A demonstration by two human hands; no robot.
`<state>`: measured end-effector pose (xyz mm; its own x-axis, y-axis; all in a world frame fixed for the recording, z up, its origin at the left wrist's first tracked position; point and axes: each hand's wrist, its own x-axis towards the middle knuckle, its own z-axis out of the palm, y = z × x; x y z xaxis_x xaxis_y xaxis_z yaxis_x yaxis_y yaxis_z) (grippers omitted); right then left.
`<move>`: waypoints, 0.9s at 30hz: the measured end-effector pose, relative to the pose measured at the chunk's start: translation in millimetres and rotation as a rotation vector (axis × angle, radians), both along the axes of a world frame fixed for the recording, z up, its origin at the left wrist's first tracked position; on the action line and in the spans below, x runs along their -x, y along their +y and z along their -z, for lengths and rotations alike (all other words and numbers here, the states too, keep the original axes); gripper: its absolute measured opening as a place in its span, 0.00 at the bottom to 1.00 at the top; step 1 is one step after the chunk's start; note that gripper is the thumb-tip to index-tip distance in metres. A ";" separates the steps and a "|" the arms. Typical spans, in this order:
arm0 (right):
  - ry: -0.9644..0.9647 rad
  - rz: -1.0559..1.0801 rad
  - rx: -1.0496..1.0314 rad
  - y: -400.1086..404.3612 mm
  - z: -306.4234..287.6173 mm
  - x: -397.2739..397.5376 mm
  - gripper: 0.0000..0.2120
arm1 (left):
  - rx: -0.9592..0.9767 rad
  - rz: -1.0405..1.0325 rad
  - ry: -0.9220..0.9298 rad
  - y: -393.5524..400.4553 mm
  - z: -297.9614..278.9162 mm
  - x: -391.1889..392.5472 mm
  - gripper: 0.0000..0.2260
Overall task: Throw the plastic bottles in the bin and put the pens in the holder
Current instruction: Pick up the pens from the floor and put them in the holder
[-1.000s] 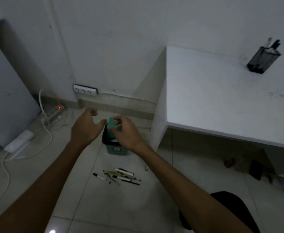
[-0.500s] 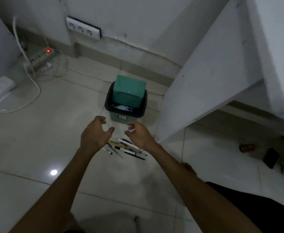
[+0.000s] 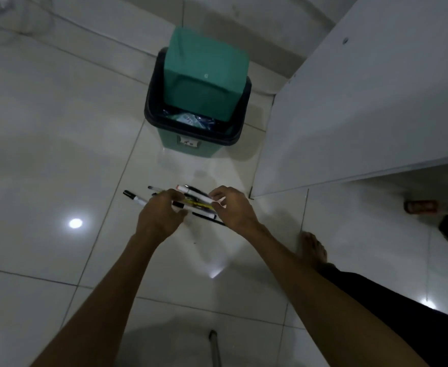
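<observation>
1. Standing open, the green plastic swing-lid bin holds crumpled clear plastic.
2. Left hand and right hand, fingers curled half-open, touch the scattered pens on the tiled floor; whether they grip is unclear.
3. The white desk panel edges the right side.

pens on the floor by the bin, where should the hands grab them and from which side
Grip the pens across the middle of their barrels, coming down from above. They lie flat on the tile floor in a loose, roughly parallel bunch, so the left hand and right hand can close in from either end, probably scooping them together.
</observation>
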<state>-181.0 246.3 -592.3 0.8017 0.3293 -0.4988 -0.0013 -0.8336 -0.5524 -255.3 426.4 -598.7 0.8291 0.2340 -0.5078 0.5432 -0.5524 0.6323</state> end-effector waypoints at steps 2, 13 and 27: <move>0.004 -0.018 0.056 -7.5 15.1 4.9 0.11 | -0.008 0.038 -0.020 -7.0 16.7 5.4 0.13; -0.082 -0.089 0.250 -41.4 79.7 28.7 0.18 | -0.349 0.402 -0.178 -40.1 75.2 -4.7 0.13; -0.267 -0.114 0.296 -45.6 106.8 34.2 0.14 | -0.687 0.606 -0.047 -41.3 99.0 -3.7 0.22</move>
<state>-215.2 200.7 -699.2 0.8825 0.2970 -0.3648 0.2108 -0.9429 -0.2577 -251.6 385.1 -697.7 0.9247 -0.0093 -0.3805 0.0200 -0.9971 0.0731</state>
